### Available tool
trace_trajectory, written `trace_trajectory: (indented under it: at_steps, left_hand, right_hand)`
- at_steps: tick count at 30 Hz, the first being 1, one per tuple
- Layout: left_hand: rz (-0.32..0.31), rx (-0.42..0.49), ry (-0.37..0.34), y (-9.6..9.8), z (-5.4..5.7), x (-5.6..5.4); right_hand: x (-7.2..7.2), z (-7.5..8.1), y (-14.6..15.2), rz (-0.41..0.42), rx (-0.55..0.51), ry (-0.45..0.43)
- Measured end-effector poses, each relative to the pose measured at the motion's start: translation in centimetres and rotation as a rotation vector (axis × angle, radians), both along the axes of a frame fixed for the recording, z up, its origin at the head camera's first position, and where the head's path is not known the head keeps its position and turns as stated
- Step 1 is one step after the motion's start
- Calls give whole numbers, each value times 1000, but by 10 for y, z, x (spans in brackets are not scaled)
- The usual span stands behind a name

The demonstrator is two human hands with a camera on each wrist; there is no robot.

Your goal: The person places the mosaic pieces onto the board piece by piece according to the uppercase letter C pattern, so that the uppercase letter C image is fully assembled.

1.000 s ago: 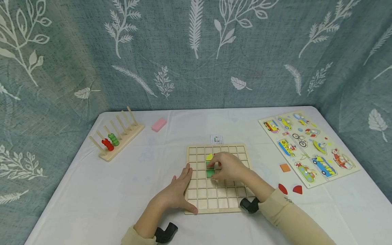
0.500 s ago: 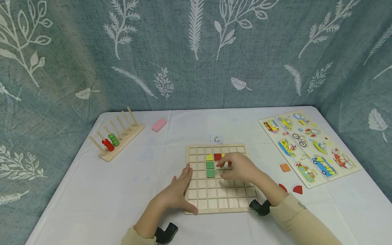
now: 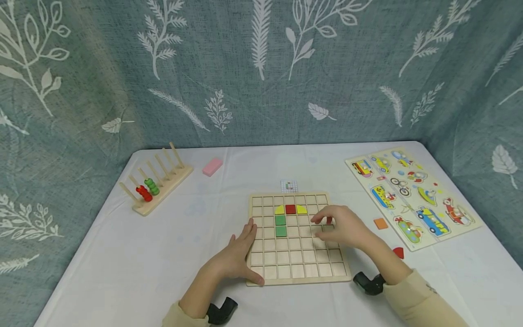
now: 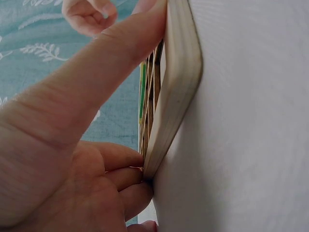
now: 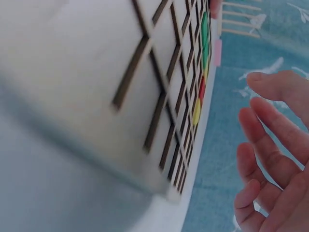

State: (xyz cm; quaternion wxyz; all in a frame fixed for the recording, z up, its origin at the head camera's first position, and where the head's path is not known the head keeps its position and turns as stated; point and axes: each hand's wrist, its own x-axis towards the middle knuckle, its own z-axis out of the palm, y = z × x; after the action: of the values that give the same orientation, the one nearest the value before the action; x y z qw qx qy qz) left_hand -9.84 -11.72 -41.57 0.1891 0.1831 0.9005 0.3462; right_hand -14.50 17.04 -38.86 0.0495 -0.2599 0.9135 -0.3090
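Note:
A square wooden grid board [image 3: 297,271] lies on the table. Set in its cells are two green square tiles [image 3: 280,225], a red square tile [image 3: 290,209] and two yellow pieces [image 3: 301,209] with a cut or rounded corner. My left hand [image 3: 234,256] rests at the board's left edge, fingers stretched along it and thumb on the near left corner. Over the right side of the board hovers my right hand [image 3: 343,225], fingers loosely bent and apart. The right wrist view shows nothing between the fingers of that hand [image 5: 275,159].
A small printed pattern card [image 3: 289,186] lies behind the board. Right of it are an orange square tile [image 3: 380,224], a red piece [image 3: 398,252] and a vehicle picture puzzle [image 3: 412,195]. At the left stand a peg rack [image 3: 163,190] with red and green beads and a pink block [image 3: 212,166].
My right hand has moved right, away from the green tiles, uncovering both of them, the red tile and the right yellow piece. The left hand has stayed in place.

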Motion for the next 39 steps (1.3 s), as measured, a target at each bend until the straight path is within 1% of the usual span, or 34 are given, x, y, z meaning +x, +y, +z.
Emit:
trace_trajectory:
  at_steps: [9,14,20,28,34,39]
  left_hand:
    - [7,5,-3,1,0,2]
    - [8,15,-4,1,0,2]
    - [5,19,-2,1,-1,2]
    - [12,18,1,2,0,3]
    - [11,24,-5,2,2,3]
    - [9,34,-7,1,3,4]
  right_hand:
    - [10,-4,25,-74,6,1]
    - [15,-5,38,-102,3,21]
    - [21,-5,52,-140,39,39]
    - [28,-7,70,-149,59,2]
    - [31,-12,84,-149,69,21]
    - [35,-13,93,-185,79,-21]
